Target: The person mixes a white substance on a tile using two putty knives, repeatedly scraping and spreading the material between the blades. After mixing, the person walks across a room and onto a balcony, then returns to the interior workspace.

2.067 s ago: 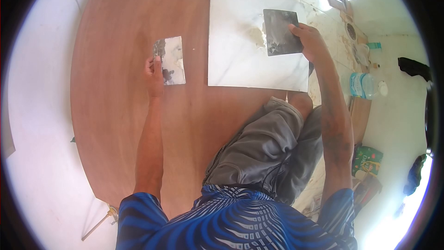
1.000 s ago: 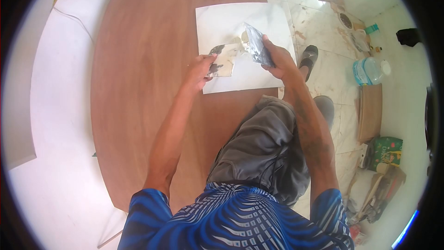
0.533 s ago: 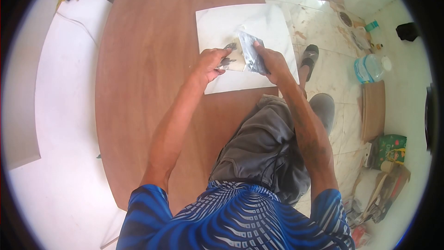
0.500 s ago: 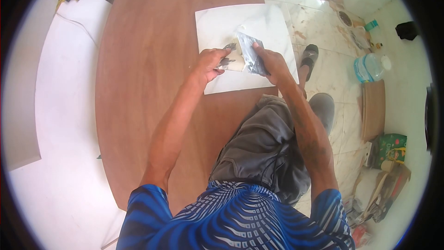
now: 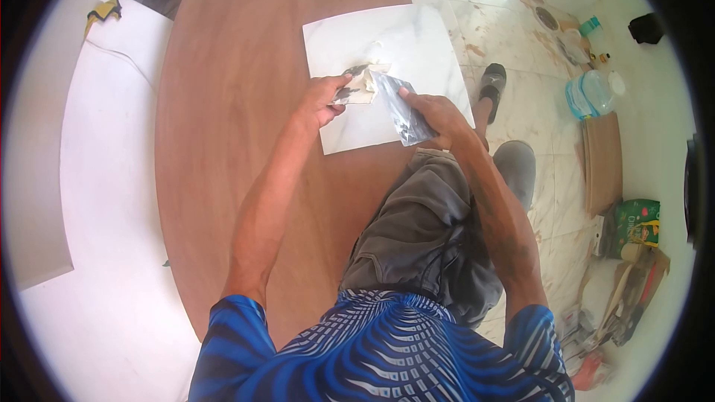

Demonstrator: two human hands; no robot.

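My left hand [image 5: 325, 98] is closed on a cream-coloured scraper [image 5: 359, 89] with dark smears and pale paste along its right edge. My right hand [image 5: 439, 115] grips a wide grey metal blade [image 5: 402, 110] streaked with white paste. The blade's upper left end is beside the paste on the scraper; whether they touch is hard to tell. Both tools are over a white marbled tile [image 5: 342, 39], which lies on the brown wooden table. A small lump of paste [image 5: 375, 50] shows on the tile above the scraper.
The brown table [image 5: 223, 104] has a curved left edge, with a white surface [image 5: 112, 179] beyond it. On the marbled floor at right are a clear water jug [image 5: 592, 94], brown boards [image 5: 602, 164] and a green bag [image 5: 638, 223]. My legs are below the tile's right side.
My right hand has moved the metal blade down and slightly right on the scraper's side. My left hand and the scraper have shifted left, and more paste shows at the scraper's right edge.
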